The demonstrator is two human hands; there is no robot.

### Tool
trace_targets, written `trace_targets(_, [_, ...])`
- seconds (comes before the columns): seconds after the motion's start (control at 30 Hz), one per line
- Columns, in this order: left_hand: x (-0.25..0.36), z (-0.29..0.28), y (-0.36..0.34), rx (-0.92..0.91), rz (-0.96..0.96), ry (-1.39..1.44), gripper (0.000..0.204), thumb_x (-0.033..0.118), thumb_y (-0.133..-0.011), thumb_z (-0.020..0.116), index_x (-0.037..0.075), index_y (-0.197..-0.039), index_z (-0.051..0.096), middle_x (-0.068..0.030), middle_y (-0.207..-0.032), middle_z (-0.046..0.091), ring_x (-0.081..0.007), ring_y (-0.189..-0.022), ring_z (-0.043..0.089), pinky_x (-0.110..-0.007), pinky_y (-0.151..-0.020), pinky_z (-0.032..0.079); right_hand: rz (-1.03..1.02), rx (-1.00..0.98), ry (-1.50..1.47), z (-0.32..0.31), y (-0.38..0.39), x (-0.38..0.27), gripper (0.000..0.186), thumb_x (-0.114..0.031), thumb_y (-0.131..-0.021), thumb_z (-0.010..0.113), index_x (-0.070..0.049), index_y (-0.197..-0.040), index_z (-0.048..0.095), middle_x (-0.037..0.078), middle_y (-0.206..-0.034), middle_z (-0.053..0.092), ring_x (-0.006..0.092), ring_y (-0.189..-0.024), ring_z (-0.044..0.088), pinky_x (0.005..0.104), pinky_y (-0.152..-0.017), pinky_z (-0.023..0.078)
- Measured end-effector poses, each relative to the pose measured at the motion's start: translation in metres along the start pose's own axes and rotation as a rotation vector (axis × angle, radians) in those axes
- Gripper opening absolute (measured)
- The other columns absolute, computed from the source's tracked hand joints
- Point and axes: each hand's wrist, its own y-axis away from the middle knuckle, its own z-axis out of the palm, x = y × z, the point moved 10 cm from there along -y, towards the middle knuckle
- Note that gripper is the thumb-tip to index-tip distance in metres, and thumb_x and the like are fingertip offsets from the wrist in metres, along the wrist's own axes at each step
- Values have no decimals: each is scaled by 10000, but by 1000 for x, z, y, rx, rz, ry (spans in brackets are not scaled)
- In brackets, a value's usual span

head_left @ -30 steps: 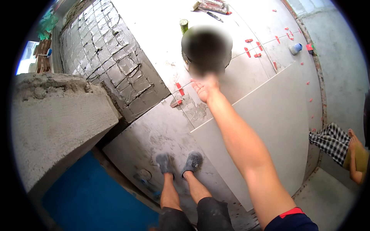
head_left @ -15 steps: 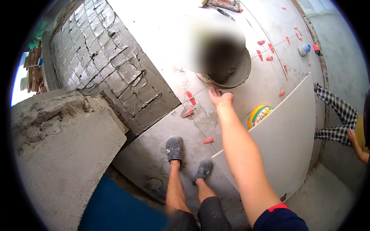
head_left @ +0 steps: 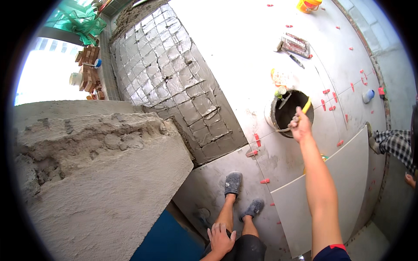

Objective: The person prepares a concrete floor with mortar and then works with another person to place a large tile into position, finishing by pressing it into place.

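My right hand [head_left: 300, 126] is stretched forward and closed around the thin wire handle of a dark mortar bucket [head_left: 278, 124], at its near rim. A yellow grip [head_left: 307, 105] sticks up just past my fingers. Inside the bucket a trowel-like tool and a green-topped object [head_left: 281, 92] show. The bucket stands on pale floor tiles [head_left: 244, 48]. My left hand [head_left: 221, 238] lies flat on my left thigh with fingers spread, holding nothing. My feet in grey clogs [head_left: 233, 183] stand on the grey floor below.
A scored grey mortar bed [head_left: 174, 82] lies to the left. A rough concrete block [head_left: 91, 174] fills the near left. A large loose tile [head_left: 344, 182] lies under my right arm. Red tile clips [head_left: 264, 181] dot the joints. Another person's checked trouser leg [head_left: 394, 145] is at right.
My right hand moved from the floor just short of the bucket up to its rim and closed on the handle. My left hand has come into view on my thigh.
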Motion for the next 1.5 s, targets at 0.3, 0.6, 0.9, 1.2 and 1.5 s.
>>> trace_targets(0.3, [16,-15,-20,-37,131,-159,519,339,-801,628,42,-1203,487,-173,-1279,453,-341,-1293,328,-588,-1054,217,129,262,101,37,68,-5,348,-247,-812,709,-165,-687,395,-46,-518,268,109,-380,237,321,-497,371])
trace_targets(0.6, [10,2,-16,-130,46,-324,525,350,-798,627,55,-1221,525,-144,-1212,531,-322,-1234,418,-588,-1040,237,296,34,-174,76,313,30,132,-146,-824,670,-124,-807,541,-39,-562,411,92,-440,353,277,-509,384])
trace_targets(0.9, [-39,67,51,-262,83,-523,560,464,-842,526,78,-1248,530,-168,-1268,525,-335,-1155,510,-508,-999,342,486,-266,-348,64,526,83,166,-82,-843,600,-95,-797,442,-2,-704,445,89,-605,404,233,-594,343])
trace_targets(1.2, [-98,109,89,-321,-146,-454,674,559,-841,514,87,-1320,472,-181,-1299,516,-357,-1171,505,-415,-957,412,428,56,-458,-197,713,192,258,-253,-868,642,-102,-822,438,-32,-710,397,59,-646,395,211,-627,375])
trace_targets(1.5, [-47,112,111,19,175,-913,647,482,-900,457,-11,-1318,426,-212,-1241,545,-374,-1115,536,-459,-915,424,-62,1009,-1092,-432,850,361,175,-149,-870,584,-122,-731,480,-19,-545,410,123,-500,427,333,-687,435])
